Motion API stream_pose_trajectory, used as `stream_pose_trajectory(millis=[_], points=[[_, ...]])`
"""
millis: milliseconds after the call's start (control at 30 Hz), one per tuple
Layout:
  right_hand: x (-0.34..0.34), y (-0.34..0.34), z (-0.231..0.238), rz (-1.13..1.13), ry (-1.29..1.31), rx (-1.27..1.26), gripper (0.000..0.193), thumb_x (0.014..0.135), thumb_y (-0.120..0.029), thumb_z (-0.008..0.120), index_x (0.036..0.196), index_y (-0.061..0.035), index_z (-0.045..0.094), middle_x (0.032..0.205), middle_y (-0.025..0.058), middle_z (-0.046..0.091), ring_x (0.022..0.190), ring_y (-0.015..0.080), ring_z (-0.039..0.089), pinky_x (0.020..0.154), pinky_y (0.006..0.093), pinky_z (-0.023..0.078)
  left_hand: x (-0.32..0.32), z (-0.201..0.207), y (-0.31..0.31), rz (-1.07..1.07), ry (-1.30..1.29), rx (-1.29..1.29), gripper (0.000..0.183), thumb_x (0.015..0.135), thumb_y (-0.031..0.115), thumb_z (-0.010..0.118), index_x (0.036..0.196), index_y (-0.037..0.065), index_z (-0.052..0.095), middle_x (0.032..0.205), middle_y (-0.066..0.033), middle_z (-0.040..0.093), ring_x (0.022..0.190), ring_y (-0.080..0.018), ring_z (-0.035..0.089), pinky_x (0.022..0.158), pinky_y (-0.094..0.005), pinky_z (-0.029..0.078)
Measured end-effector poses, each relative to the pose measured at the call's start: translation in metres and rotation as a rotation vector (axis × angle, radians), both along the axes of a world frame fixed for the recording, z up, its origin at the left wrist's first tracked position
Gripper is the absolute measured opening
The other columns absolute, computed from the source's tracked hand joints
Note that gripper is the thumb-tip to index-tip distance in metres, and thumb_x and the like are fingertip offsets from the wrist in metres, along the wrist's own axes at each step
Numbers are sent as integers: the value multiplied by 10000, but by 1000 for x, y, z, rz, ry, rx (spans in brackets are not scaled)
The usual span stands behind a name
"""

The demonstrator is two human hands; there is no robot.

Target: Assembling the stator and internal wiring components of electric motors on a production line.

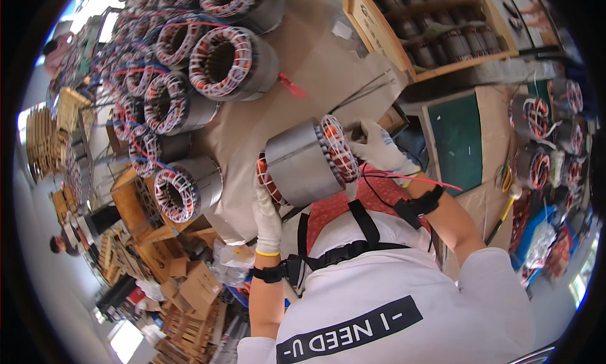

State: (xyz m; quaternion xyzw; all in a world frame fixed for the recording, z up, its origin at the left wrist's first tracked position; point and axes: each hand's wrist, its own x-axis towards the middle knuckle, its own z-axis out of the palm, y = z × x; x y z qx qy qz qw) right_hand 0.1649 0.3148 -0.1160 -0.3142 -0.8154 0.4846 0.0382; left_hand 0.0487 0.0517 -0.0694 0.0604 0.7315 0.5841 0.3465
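Note:
A motor stator [302, 162] lies on its side in front of me, a grey steel cylinder with copper windings laced in white cord at both ends. My left hand [266, 222], in a white glove, holds its left end from the near side, fingers partly hidden behind the windings. At the right end, my gloved right hand [377, 146] grips beside the laced winding, its fingertips partly out of sight. Red and black lead wires [410, 176] trail rightward from that end. Whether the stator rests fully on the brown paper [243, 127] I cannot tell.
Several finished-looking stators [221, 64] crowd the table at the far left, with red and blue leads. A wooden crate [407, 64] of metal cylinders stands at the far right, near a green board [453, 143]. More stators [535, 118] sit along the right. Cardboard boxes [196, 287] and pallets lie lower left.

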Motion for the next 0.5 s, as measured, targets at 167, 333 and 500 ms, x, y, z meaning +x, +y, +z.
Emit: stream_pose_trajectory(millis=[167,333,500], points=[[43,-19,16,125,232,-794,633,957,-464,547,1333,44,502,1240,177,601,1180,247,546,1031,363,398,-34,-6,12,52,-90,89,868,930,697,374,1489,37,300,1476,-108,406,1352,-258,398,1124,-411,319],[23,-46,13,-84,431,-333,494,946,-290,537,1317,33,499,1244,254,568,1180,394,526,1023,430,395,-39,-24,17,-58,-86,166,889,910,710,405,1526,96,222,1537,-110,311,1395,-263,338,1154,-445,264],[46,-62,18,-97,489,-411,436,946,-260,481,1293,-3,546,1208,224,599,1158,384,541,1017,440,397,-28,1,25,44,-221,24,700,990,579,386,1511,127,269,1523,-92,343,1375,-254,370,1141,-441,304]])
